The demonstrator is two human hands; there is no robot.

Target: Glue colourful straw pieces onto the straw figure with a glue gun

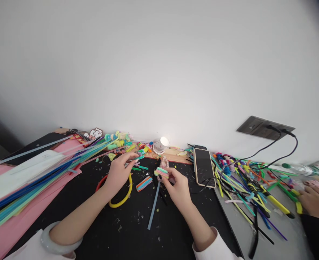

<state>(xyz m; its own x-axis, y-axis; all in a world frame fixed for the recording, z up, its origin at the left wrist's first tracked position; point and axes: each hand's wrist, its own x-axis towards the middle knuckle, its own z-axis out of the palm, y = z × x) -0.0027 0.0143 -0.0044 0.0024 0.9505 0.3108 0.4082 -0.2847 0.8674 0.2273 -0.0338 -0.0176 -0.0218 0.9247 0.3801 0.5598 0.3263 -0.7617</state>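
Observation:
My left hand (119, 172) rests on the black mat, thumb and forefinger pinched on a small green straw piece (140, 157). Under its wrist lies a yellow hairband (121, 200). My right hand (177, 186) is closed on a small bundle of multicoloured straw pieces (161, 172), held just above the mat. A second flat bundle of coloured straw pieces (143, 183) lies between my hands. A long pale blue straw (153, 206) lies on the mat in front of my right hand.
Long coloured straws (35, 180) fan over pink sheets at left. A phone (204, 167) lies right of my right hand, a lit candle (161, 145) behind. Cut straws and cables (251, 187) cover the grey surface at right, where another person's hand (315, 202) rests.

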